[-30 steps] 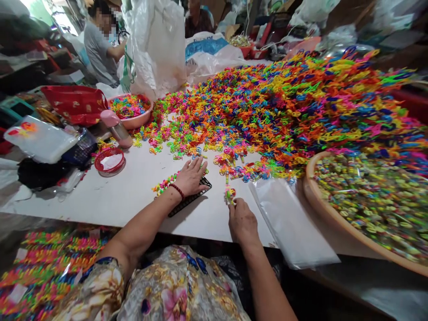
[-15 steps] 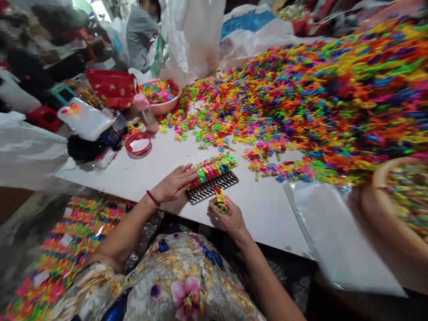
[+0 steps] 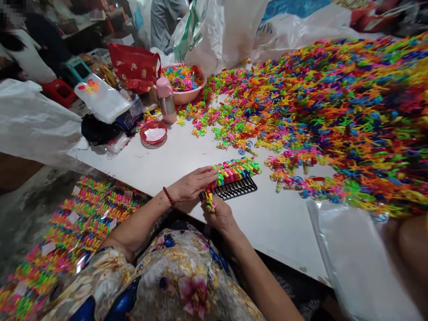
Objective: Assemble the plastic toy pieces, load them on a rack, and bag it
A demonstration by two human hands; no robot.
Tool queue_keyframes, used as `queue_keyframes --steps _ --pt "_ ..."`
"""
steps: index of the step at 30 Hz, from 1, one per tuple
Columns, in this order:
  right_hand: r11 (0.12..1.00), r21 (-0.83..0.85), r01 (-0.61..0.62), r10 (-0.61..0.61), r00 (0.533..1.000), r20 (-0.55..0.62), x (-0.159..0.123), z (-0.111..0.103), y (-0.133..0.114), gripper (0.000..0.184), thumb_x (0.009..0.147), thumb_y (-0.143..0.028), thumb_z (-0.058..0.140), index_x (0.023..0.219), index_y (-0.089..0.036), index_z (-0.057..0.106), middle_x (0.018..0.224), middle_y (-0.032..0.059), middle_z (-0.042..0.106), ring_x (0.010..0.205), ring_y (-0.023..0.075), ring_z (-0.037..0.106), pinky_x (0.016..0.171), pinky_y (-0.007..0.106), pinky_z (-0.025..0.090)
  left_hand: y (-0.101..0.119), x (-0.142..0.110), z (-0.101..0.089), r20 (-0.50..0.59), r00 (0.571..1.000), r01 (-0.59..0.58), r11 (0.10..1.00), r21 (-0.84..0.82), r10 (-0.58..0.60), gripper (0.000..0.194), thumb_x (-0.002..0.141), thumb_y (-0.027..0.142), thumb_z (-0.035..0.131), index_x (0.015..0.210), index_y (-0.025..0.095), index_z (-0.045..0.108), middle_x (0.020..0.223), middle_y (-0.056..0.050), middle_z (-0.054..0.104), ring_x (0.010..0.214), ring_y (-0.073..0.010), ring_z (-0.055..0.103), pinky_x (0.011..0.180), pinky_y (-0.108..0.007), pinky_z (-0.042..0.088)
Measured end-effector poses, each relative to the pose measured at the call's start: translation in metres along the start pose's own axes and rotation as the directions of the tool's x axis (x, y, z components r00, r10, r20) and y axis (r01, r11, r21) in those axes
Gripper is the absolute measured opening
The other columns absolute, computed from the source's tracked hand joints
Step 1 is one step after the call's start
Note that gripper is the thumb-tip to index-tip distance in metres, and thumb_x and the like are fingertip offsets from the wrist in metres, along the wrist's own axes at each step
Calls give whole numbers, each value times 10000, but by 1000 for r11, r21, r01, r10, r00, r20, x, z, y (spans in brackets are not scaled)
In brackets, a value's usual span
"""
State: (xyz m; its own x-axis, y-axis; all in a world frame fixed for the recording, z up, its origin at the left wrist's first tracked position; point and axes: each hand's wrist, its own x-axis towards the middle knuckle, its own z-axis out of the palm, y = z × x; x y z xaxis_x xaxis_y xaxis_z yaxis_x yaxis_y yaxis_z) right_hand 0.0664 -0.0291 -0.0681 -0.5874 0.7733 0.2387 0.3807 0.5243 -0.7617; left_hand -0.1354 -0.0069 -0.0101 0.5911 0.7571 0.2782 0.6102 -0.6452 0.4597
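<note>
From the head view, we see the right hand closed around a yellow toy at the left end of the black rack on the worktop; the left hand, fingers stretched, reaches the toy row, apparently gripping nothing

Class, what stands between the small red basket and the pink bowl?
In the head view, a pink-topped bottle stands between the red basket and the bowl.

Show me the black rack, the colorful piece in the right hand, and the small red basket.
Black rack (image 3: pixel 234 189): head view, on its slotted face.
Colorful piece (image 3: pixel 209 199): head view, on its yellow middle.
Small red basket (image 3: pixel 154 142): head view, on its front wall.
</note>
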Motion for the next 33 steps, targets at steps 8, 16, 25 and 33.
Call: queue_keyframes --steps 8,16,25,33 --pt "998 -27 51 -46 987 152 11 -18 -2 114 791 -133 516 753 -208 593 758 37 611 699 170 544 649 262 435 3 3 -1 -21 1000 -9 1000 -14 9 568 992 204 344 1543 248 210 1567 -77 353 1495 -187 208 1215 -474 284" --pt "977 197 -84 102 991 -82 -10 -9 -5 144 880 -251 538 926 -231 673 918 56 690 851 200 630 764 308 507 6 4 3 -4 1000 -17 1000 -7 17 580 992 212 334 1551 250 183 1581 -77 321 1498 -196 201 1224 -488 258" --pt "979 189 -83 100 991 -84 -8 -5 -5 121 865 -221 541 885 -229 660 865 45 689 837 194 632 782 310 498 13 3 4 -11 1000 0 1000 24 1 547 976 160 324 1520 212 283 1576 -90 330 1504 -210 174 1204 -489 307" --pt "963 253 -91 119 988 -98 -12 -5 -4 147 877 -275 555 923 -238 690 956 64 722 917 216 654 835 358 521 13 5 3 -11 1000 9 1000 -5 -9 540 988 196 323 1523 244 269 1579 -79 327 1499 -211 197 1204 -509 299"
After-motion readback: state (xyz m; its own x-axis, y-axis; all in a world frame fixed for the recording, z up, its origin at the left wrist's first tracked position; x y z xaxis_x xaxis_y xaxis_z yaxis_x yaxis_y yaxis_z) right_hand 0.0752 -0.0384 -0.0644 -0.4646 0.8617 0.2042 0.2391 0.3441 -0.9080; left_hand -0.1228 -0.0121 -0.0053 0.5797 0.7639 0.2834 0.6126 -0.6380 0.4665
